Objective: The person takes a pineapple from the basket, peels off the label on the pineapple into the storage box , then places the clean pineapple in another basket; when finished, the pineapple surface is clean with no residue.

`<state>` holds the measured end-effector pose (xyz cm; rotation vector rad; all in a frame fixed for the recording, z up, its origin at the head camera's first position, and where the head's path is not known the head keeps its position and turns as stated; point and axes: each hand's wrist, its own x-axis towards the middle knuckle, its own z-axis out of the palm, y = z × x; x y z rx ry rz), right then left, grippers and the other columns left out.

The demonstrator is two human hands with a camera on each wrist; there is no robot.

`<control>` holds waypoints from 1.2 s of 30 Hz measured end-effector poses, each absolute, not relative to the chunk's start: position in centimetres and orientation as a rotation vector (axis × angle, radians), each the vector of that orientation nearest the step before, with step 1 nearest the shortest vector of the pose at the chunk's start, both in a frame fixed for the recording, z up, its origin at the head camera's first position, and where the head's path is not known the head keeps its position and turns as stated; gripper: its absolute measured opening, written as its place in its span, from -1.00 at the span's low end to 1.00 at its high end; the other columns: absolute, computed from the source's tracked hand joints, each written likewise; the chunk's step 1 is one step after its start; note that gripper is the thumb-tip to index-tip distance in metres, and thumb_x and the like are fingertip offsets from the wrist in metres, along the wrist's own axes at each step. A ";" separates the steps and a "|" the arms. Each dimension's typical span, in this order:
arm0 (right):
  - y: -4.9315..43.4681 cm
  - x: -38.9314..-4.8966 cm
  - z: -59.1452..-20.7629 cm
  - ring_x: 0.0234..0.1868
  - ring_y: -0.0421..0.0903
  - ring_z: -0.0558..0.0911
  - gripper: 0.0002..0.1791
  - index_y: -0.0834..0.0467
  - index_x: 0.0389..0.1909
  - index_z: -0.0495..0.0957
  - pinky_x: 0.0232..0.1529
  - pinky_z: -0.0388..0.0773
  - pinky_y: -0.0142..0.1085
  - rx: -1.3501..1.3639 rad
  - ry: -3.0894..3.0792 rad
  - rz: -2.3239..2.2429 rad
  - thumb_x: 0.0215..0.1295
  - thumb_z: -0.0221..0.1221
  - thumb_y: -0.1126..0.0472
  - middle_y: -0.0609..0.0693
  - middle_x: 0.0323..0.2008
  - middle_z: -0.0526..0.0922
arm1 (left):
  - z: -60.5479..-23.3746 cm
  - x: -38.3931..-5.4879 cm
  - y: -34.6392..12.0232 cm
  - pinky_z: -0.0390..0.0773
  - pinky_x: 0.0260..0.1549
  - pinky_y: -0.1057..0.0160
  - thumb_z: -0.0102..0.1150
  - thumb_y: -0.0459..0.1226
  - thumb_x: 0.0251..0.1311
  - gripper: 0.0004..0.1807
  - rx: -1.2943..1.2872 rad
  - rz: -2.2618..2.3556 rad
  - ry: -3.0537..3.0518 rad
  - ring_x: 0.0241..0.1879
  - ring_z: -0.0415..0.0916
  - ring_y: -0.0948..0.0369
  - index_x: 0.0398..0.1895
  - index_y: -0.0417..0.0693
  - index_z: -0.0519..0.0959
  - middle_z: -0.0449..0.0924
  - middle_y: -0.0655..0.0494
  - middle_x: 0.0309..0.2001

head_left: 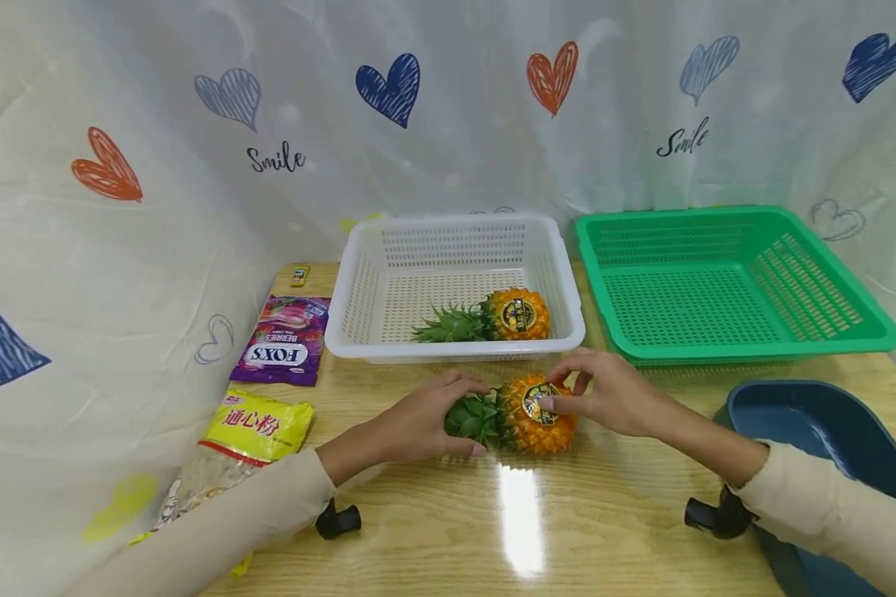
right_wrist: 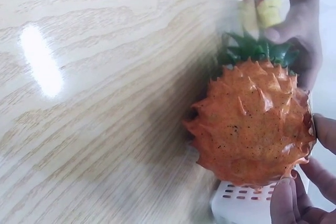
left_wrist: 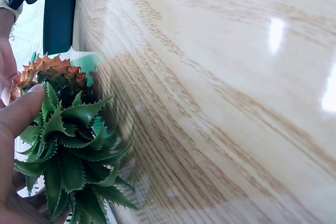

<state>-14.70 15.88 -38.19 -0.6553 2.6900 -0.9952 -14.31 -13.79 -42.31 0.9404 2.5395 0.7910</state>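
Observation:
A small orange pineapple point(head_left: 538, 431) with a green crown point(left_wrist: 71, 166) lies on its side on the table, a black-and-gold label point(head_left: 532, 405) on its upper face. My left hand point(head_left: 435, 414) holds the crown, with the thumb near the crown's base and the fingers around the leaves. At the fruit's other end, my right hand point(head_left: 612, 394) grips the spiky body point(right_wrist: 252, 124) between thumb and fingers, the thumb on the label. Just behind, a second pineapple point(head_left: 518, 313) lies in the white basket point(head_left: 347, 332).
A green basket point(head_left: 877, 336) stands at the back right, and a dark blue tub point(head_left: 791, 394) at the right front. Along the left lie a purple Foxs candy bag point(head_left: 282, 340), a yellow pasta bag point(head_left: 257, 423) and a tiny yellow packet point(head_left: 299, 275). A patterned curtain point(head_left: 463, 149) hangs behind.

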 end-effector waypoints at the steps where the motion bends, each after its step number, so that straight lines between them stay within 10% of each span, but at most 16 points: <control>1: 15.9 -14.7 -38.2 -0.30 -0.20 0.57 -0.64 0.07 -0.13 0.71 -0.37 0.52 -0.32 -0.655 2.686 -1.001 0.20 0.41 -0.09 -0.05 -0.16 0.67 | -42.3 -14.3 -13.8 0.42 0.29 -0.08 0.41 0.13 0.13 -0.16 0.938 0.788 2.539 0.44 0.25 0.04 0.45 0.12 0.33 0.24 0.10 0.45; 36: 15.8 -14.5 -37.4 -0.56 -0.17 0.48 -0.69 0.07 -0.19 0.69 -0.54 0.43 -0.29 -0.582 2.629 -1.011 0.21 0.41 -0.05 0.01 -0.20 0.62 | -42.1 -14.1 -13.5 0.45 0.27 -0.04 0.46 0.04 0.13 -0.19 0.927 0.807 2.532 0.40 0.29 0.06 0.42 0.07 0.35 0.28 0.11 0.40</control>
